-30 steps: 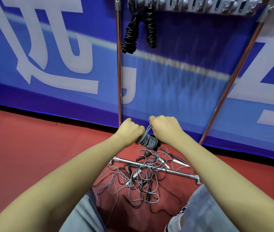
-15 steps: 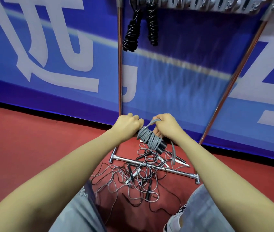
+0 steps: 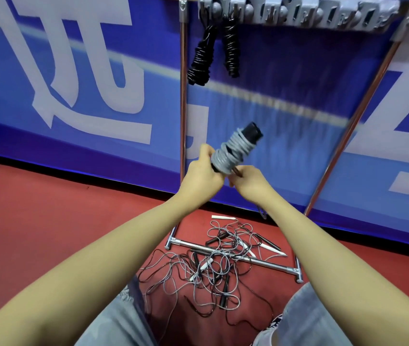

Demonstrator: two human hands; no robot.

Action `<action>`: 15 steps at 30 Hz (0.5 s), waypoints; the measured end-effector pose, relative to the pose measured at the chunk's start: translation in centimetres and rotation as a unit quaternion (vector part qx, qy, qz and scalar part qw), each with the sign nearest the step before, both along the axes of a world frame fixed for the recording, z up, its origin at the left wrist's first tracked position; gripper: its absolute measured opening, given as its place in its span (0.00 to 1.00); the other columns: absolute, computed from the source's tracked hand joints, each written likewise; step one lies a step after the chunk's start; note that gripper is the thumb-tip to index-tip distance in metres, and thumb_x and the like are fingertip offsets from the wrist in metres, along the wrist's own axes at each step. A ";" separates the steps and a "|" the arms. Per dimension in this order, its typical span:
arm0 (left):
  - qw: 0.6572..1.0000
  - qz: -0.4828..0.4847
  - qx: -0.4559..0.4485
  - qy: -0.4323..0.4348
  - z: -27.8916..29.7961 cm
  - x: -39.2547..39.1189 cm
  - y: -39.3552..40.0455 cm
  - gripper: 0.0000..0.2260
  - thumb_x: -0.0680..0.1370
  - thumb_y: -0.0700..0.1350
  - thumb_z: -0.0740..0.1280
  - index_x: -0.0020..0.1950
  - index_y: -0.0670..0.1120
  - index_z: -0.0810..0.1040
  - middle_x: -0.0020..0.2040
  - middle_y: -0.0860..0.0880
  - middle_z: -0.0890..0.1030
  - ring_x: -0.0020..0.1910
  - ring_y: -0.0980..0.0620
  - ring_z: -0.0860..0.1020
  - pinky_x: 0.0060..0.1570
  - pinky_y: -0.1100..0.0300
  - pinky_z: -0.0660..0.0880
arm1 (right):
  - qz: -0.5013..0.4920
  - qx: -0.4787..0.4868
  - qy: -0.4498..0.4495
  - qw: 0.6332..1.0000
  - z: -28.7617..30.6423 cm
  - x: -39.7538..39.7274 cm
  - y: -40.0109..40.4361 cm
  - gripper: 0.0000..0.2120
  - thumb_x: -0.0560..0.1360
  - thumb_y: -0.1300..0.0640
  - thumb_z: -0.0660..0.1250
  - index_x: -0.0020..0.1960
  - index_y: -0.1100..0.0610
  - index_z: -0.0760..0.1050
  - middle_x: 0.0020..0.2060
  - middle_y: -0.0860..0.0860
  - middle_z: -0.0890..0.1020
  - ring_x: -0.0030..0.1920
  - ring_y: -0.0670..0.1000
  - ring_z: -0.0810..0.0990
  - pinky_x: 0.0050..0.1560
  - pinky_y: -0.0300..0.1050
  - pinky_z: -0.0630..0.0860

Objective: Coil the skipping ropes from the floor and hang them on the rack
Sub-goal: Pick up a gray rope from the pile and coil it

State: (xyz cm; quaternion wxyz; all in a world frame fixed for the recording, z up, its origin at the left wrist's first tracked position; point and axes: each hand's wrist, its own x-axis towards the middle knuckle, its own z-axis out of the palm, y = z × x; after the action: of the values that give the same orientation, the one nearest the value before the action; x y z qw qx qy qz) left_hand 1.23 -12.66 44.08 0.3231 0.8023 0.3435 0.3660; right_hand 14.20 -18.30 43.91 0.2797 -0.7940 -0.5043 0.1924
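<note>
Your left hand [image 3: 202,177] has its grip closed around the lower end of the coiled grey rope [image 3: 230,153], fingers curled tight on the handle end at the bundle's base. Your right hand [image 3: 252,182] sits just beside it at about 3 o'clock from the left, fingers curled in under the bundle's bottom, pinching what looks like the rope's end there; exactly what it has hold of is hidden by the hand itself. The grey bundle tilts up and away toward 1 o'clock, its cord wound in tight turns around black handles [image 3: 252,132] whose ends stick out at the top. It is held in the air in front of the blue banner [image 3: 73,96], well below the rack [image 3: 298,13] at 12 o'clock. Two coiled black ropes [image 3: 199,61] already hang from the hooks at the rack's left end, side by side. Down at 6 o'clock, between your knees, a tangle of loose ropes [image 3: 210,268] in grey and black lies on the red floor [image 3: 36,208], draped over the rack's base bar [image 3: 260,262], with several black and white handles mixed among the cords. The rack's two upright poles [image 3: 183,108] rise from that base on either side of your hands.
</note>
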 end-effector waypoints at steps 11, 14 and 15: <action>0.940 0.149 0.083 0.297 -0.7 1.8 2.4 0.23 0.77 0.35 0.59 0.69 0.36 0.54 0.47 0.40 0.79 0.45 0.39 0.78 0.36 0.53 0.68 | 0.153 -0.039 -0.244 0.957 -0.7 -1.4 -1.3 0.15 0.83 0.49 0.53 0.49 0.59 0.69 0.46 0.58 0.79 0.48 0.62 0.77 0.41 0.49 0.67; 0.906 0.150 0.131 0.372 -1.2 1.6 2.5 0.22 0.77 0.33 0.58 0.69 0.36 0.55 0.48 0.41 0.80 0.45 0.39 0.80 0.36 0.52 0.69 | 0.176 -0.028 -0.245 0.953 -0.1 -1.6 -1.3 0.14 0.82 0.50 0.55 0.46 0.58 0.70 0.45 0.57 0.79 0.47 0.61 0.77 0.41 0.49 0.66; 0.895 0.148 0.153 0.393 -1.3 1.5 2.5 0.22 0.77 0.33 0.57 0.69 0.36 0.56 0.48 0.41 0.81 0.45 0.39 0.80 0.36 0.52 0.68 | 0.181 -0.022 -0.249 0.951 0.2 -1.7 -1.3 0.14 0.82 0.50 0.55 0.45 0.58 0.70 0.45 0.57 0.80 0.47 0.60 0.77 0.41 0.49 0.66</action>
State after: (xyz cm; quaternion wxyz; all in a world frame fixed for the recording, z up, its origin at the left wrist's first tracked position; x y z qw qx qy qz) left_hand 2.76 -10.19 42.77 -0.0232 0.8600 0.4972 0.1127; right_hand 12.55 -19.57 44.08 0.0884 -0.7181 -0.6887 0.0469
